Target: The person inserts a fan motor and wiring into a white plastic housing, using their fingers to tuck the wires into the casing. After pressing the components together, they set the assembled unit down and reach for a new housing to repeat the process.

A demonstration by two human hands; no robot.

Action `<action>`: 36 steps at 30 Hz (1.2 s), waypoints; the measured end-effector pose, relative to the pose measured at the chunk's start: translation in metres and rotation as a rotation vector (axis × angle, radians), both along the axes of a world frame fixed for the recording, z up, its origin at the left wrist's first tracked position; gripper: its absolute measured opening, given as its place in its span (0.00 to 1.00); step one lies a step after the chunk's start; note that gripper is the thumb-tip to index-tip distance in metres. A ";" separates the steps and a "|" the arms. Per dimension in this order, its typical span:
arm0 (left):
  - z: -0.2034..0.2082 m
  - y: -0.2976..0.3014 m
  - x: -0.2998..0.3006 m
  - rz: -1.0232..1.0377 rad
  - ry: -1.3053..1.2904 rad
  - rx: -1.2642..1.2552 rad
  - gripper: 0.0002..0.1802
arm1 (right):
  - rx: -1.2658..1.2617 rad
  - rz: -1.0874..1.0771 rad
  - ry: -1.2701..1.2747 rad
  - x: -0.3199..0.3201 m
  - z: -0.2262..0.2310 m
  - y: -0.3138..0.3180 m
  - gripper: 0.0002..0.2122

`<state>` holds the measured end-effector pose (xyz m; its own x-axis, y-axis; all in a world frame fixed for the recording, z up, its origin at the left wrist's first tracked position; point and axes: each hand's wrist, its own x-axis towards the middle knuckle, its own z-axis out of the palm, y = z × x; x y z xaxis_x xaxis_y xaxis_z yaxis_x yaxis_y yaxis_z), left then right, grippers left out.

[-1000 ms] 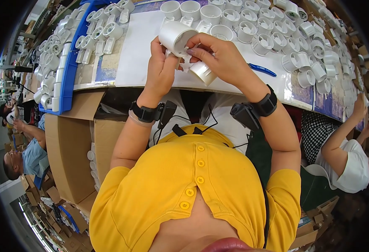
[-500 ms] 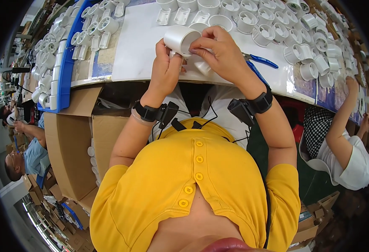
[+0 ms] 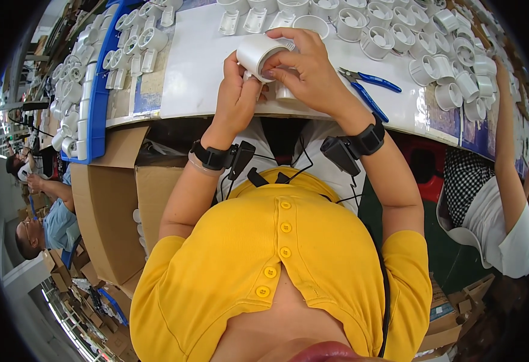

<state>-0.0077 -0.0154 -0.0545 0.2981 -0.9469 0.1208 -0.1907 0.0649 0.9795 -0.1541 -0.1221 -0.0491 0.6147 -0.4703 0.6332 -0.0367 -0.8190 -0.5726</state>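
Above the front edge of the worktable, my two hands hold a white plastic cylindrical housing (image 3: 256, 53), tilted with its open end toward the right. My left hand (image 3: 238, 90) is closed round its left and lower side, near a small white part jutting out below. The fingers of my right hand (image 3: 303, 69) grip the rim, with some reaching into the opening. What those fingertips touch inside is hidden. Another white piece (image 3: 284, 93) shows partly behind my right hand. Blue-handled cutting pliers (image 3: 370, 90) lie with their jaws open to the right of my right hand.
Rows of white cylindrical parts (image 3: 377, 41) crowd the table's back and right. At the left stands a blue tray (image 3: 97, 120) of similar parts. An open cardboard box (image 3: 104, 211) sits below it. A co-worker (image 3: 499, 211) reaches over the table at right; another person sits far left.
My right hand has shifted its grip, its upper fingers now stretched over the housing's rim. The housing has turned slightly. The co-worker's arm at right has reached farther over the table.
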 end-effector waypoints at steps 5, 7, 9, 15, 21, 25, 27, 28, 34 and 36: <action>0.002 -0.002 0.000 -0.024 0.046 0.016 0.27 | -0.005 -0.006 0.003 -0.001 0.000 0.000 0.05; 0.002 -0.003 0.002 -0.038 0.072 0.020 0.28 | -0.010 -0.008 0.003 -0.002 0.003 0.001 0.05; 0.003 -0.003 0.003 -0.044 0.084 0.023 0.28 | -0.103 -0.002 -0.010 -0.005 0.009 0.002 0.06; 0.015 -0.004 0.004 -0.067 0.132 0.067 0.28 | -0.176 0.051 -0.011 -0.011 0.012 0.000 0.08; 0.019 -0.003 0.008 -0.221 0.227 0.029 0.28 | -0.197 0.074 -0.022 -0.012 0.009 -0.009 0.09; 0.017 -0.003 0.009 -0.285 0.216 0.025 0.30 | -0.161 0.114 -0.039 -0.011 0.009 -0.010 0.10; 0.013 -0.001 0.010 -0.280 0.298 0.037 0.29 | -0.146 0.128 -0.040 -0.011 0.008 -0.010 0.10; 0.012 -0.001 0.010 -0.277 0.339 0.043 0.28 | -0.107 0.125 -0.029 -0.011 0.007 -0.010 0.10; 0.015 -0.002 0.009 -0.270 0.411 0.059 0.28 | -0.054 0.139 -0.057 -0.013 0.002 -0.012 0.10; 0.019 0.000 0.006 -0.260 0.479 0.073 0.30 | -0.070 0.144 -0.059 -0.012 0.004 -0.012 0.09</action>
<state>-0.0019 -0.0158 -0.0358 0.0586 -0.9975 -0.0395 0.2909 -0.0208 0.9565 -0.1657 -0.1342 -0.0451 0.6334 -0.3329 0.6985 0.1162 -0.8516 -0.5112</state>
